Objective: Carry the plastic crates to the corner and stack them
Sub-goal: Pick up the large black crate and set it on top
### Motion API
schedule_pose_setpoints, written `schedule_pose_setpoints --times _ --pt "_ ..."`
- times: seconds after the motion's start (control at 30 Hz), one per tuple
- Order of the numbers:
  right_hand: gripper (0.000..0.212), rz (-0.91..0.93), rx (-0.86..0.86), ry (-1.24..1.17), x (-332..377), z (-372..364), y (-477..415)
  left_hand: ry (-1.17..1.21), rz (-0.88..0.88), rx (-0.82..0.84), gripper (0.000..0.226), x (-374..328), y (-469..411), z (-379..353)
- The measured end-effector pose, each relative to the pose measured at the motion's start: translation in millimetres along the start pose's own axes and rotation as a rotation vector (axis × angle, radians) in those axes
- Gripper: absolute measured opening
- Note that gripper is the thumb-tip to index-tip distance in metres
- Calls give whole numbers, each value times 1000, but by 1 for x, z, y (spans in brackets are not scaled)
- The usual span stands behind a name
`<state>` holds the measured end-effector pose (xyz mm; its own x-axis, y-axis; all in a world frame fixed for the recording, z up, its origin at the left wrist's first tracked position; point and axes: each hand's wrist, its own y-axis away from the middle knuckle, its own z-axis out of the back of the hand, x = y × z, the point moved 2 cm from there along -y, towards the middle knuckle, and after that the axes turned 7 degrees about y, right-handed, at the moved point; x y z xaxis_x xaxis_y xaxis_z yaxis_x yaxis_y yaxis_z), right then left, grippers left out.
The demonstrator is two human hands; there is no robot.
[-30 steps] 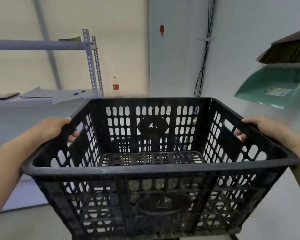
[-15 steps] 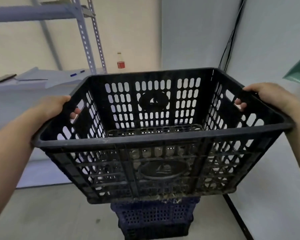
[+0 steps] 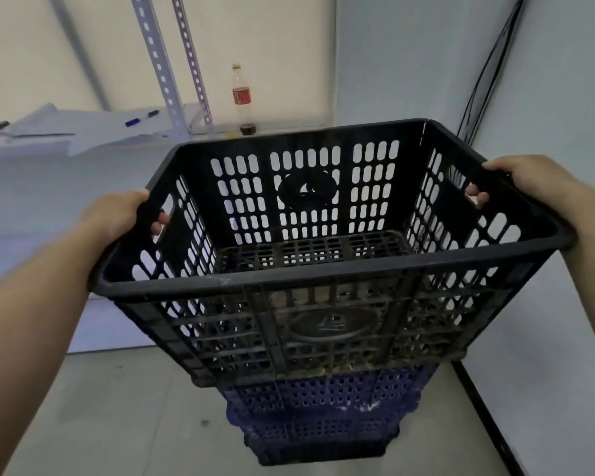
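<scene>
Black plastic crate [image 3: 323, 280], open-topped, held in the air between both hands. Walls tapering toward the base and pierced all over with rows of rounded slots. A round embossed emblem in the middle of the near wall, another on the far wall. Grid bottom, nothing inside. Scuffs and pale grime on the near rim and along the lower edge.

Directly below, on the floor [image 3: 100, 407] in the corner of the room, a stack of blue crates [image 3: 323, 400], finely perforated and flecked with white. Touching the black crate or just under it: impossible to tell.

Left hand [image 3: 117, 214] clamped over the left rim, fingers [image 3: 158, 224] curled in through the handle hole. Right hand [image 3: 529, 182] likewise on the right rim, fingers [image 3: 478, 195] hooked through the handle hole there.

Behind, a shelf [image 3: 31, 173] with papers [image 3: 66, 130] and a blue pen [image 3: 141, 118], perforated metal uprights [image 3: 162, 63], and a clear bottle [image 3: 242, 97] with a red label, nearly empty. Black cables [image 3: 488, 73] down the right wall.
</scene>
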<state>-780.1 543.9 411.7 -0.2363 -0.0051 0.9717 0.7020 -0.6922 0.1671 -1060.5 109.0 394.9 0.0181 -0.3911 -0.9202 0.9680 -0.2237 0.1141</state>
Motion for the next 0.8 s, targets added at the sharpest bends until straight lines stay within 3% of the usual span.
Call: schedule_pose_setpoints --times 0.37,0.57,0.8 --pt "28 -32 16 41 -1 0 -13 122 28 48 34 -2 -13 -9" --pt "34 -16 -48 120 -4 17 -19 88 10 54 33 0 -8 -20" --pt "29 -31 12 68 0 5 -32 0 30 39 43 -4 -26 -19"
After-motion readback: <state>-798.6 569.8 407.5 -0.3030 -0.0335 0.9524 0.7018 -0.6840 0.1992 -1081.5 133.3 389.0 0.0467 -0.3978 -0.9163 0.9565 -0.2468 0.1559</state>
